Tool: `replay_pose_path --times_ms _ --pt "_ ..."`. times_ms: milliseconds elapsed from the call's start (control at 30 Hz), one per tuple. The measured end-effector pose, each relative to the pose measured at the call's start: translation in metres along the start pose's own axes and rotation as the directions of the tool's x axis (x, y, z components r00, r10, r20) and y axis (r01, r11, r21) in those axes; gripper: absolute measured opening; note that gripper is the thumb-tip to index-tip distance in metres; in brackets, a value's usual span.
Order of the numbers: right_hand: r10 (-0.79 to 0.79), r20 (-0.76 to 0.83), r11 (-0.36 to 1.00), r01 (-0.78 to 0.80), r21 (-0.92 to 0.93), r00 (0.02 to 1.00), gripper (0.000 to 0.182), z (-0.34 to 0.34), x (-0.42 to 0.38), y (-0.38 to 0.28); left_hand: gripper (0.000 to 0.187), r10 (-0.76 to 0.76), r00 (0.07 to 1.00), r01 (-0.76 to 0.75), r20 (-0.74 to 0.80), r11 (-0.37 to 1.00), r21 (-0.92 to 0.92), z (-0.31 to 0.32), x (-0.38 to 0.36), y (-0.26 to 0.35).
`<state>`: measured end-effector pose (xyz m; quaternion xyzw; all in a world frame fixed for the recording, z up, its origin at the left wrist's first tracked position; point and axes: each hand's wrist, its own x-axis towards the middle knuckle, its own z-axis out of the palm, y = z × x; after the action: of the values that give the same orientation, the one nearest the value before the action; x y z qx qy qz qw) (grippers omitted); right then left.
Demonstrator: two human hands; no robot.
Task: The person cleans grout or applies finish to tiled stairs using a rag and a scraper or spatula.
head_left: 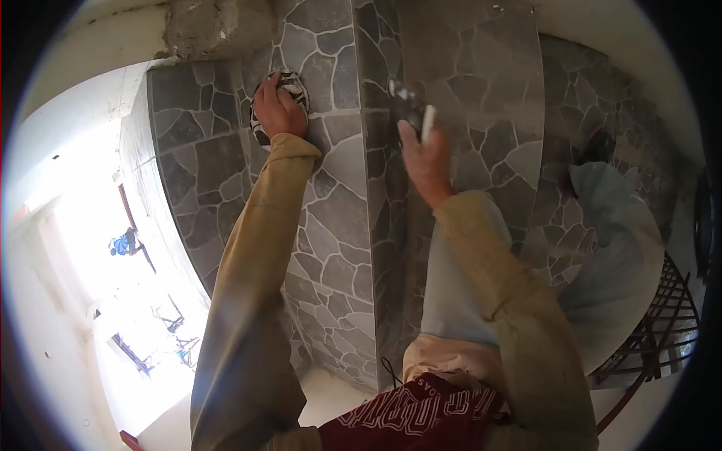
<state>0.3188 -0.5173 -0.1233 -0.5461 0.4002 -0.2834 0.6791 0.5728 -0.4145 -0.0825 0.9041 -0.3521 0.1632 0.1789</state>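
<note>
My left hand (280,114) presses a bunched black-and-white patterned cloth (298,86) against the stone-patterned tiles (316,66), fingers spread over it. To the right of the tile corner, my right hand (427,159) grips a dark hand-sized object (407,105) with white patches and a pale edge. Motion smears this object, and I cannot tell its kind. It overlaps the tiled surface near the corner edge in this view. Both forearms wear tan sleeves.
A straight tile corner edge (362,150) runs between my hands. Bare rough cement (218,30) shows above left. My legs in pale trousers (613,233) are at right, near a dark lattice (665,323). Far below left, a person in blue (123,243) appears in a bright area.
</note>
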Motion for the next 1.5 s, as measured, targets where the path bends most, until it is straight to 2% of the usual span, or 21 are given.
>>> replay_pose_path --times_ms 33,67,200,233,267,300,367,400,467,500,567,700,767,867,967,1100,1233,1300,1333,1433,1500 --pt "0.164 0.000 0.983 -0.164 0.079 0.986 0.024 -0.011 0.004 -0.011 0.038 0.020 1.000 -0.020 0.014 1.000 0.005 0.000 0.002 -0.001" --pt "0.183 0.139 0.980 -0.191 0.048 0.973 0.035 -0.020 0.013 -0.011 0.038 0.040 0.999 -0.040 0.026 0.999 0.008 0.000 0.005 -0.001" --pt "0.184 0.185 0.968 -0.145 -0.207 0.965 0.033 -0.001 0.090 0.017 0.039 0.032 0.999 -0.032 0.020 0.999 0.007 0.001 0.005 0.002" --pt "0.202 0.347 0.963 -0.251 0.102 0.916 0.032 -0.001 0.115 0.026 0.039 0.024 0.999 -0.025 0.027 1.000 0.008 -0.001 0.005 0.004" --pt "0.158 0.496 0.844 -0.378 0.381 0.854 0.032 -0.003 0.127 0.028 0.039 0.019 0.999 -0.019 0.036 1.000 0.010 -0.001 0.005 0.004" --pt "0.161 0.488 0.836 -0.381 0.394 0.858 0.032 -0.003 0.125 0.032 0.039 0.033 0.998 -0.034 0.047 0.999 0.013 -0.003 0.005 0.005" --pt "0.419 0.445 0.763 -0.573 0.300 0.791 0.032 -0.006 0.109 0.028 0.040 0.023 0.997 -0.023 0.075 1.000 0.002 -0.002 0.007 0.004" --pt "0.419 0.443 0.756 -0.575 0.313 0.792 0.032 -0.006 0.096 0.029 0.040 0.035 0.996 -0.036 0.082 0.999 0.006 -0.003 0.008 0.004" --pt "0.374 0.551 0.546 -0.657 0.520 0.746 0.035 -0.001 0.074 0.039 0.040 0.043 0.996 -0.045 0.076 0.999 0.028 -0.003 0.007 0.007" --pt "0.374 0.553 0.539 -0.660 0.524 0.745 0.035 0.006 0.081 0.046 0.040 0.047 0.996 -0.050 0.081 0.998 0.034 -0.003 0.008 0.007" --pt "0.271 0.417 0.694 -0.476 0.540 0.867 0.054 0.024 0.099 0.054 0.041 0.044 0.995 -0.043 0.094 0.999 -0.007 -0.002 0.006 0.003" --pt "0.251 0.428 0.729 -0.461 0.506 0.868 0.049 0.014 0.100 0.030 0.041 0.015 0.993 -0.011 0.115 1.000 -0.029 -0.005 0.005 0.006" --pt "0.290 0.332 0.732 -0.431 0.527 0.898 0.042 0.005 0.074 0.030 0.041 0.040 0.991 -0.044 0.124 0.999 0.024 -0.003 0.008 0.005" --pt "0.174 0.302 0.740 -0.327 0.587 0.937 0.039 0.016 0.095 0.027 0.041 0.043 0.991 -0.046 0.124 0.999 0.019 -0.005 0.008 0.008" --pt "0.153 0.515 0.706 -0.458 0.540 0.843 0.037 0.016 0.136 0.010 0.040 0.043 0.995 -0.045 0.087 0.999 0.023 -0.005 0.005 0.009" --pt "0.217 0.251 0.774 -0.323 0.545 0.943 0.031 0.006 0.091 0.023 0.040 0.092 0.994 -0.094 0.050 0.995 0.037 -0.002 0.010 0.004" --pt "0.152 0.288 0.729 -0.304 0.613 0.945 0.033 0.013 0.124 0.012 0.041 0.035 0.994 -0.036 0.100 0.999 0.016 -0.003 0.010 0.007" --pt "0.145 0.545 0.709 -0.471 0.525 0.826 0.042 0.009 0.145 -0.001 0.041 0.014 0.993 -0.016 0.121 1.000 0.012 -0.012 0.000 0.005" --pt "0.223 0.516 0.801 -0.457 0.387 0.827 0.043 0.005 0.139 0.009 0.041 0.018 0.992 -0.021 0.124 1.000 0.020 -0.010 0.002 0.004" --pt "0.121 0.312 0.779 -0.285 0.559 0.942 0.034 0.003 0.103 0.020 0.041 0.028 0.995 -0.029 0.097 1.000 0.009 -0.004 0.011 0.007" --pt "0.151 0.302 0.808 -0.293 0.511 0.941 0.036 0.009 0.117 0.022 0.041 0.028 0.994 -0.030 0.107 0.999 0.020 -0.004 0.011 0.004"
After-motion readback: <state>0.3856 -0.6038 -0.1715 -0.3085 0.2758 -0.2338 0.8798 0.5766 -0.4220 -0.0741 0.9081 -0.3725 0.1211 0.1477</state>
